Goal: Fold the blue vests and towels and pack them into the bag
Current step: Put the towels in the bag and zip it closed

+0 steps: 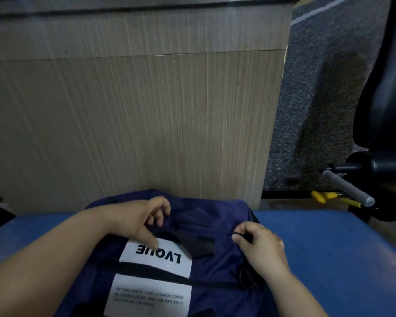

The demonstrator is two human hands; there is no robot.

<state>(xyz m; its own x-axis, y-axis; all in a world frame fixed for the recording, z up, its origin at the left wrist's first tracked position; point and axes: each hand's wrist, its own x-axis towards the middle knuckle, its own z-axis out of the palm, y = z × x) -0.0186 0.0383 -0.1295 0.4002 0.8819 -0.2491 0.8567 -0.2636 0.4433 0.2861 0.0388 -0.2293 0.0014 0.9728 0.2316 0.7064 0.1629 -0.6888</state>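
Note:
A dark blue bag (217,266) with a white printed label (156,259) lies on a blue padded surface (329,248) right in front of me. My left hand (140,220) rests on the bag's top near the zipper line, fingers bent and pressing the fabric. My right hand (258,245) pinches a small dark zipper pull at the bag's right side. The bag's top looks shut along the zipper. No vests or towels are visible.
A wood-grain cabinet side (135,110) stands directly behind the bag. To the right are speckled grey floor (318,99), a black chair (384,88), a grey-handled bar (348,188) and a yellow tool (325,196).

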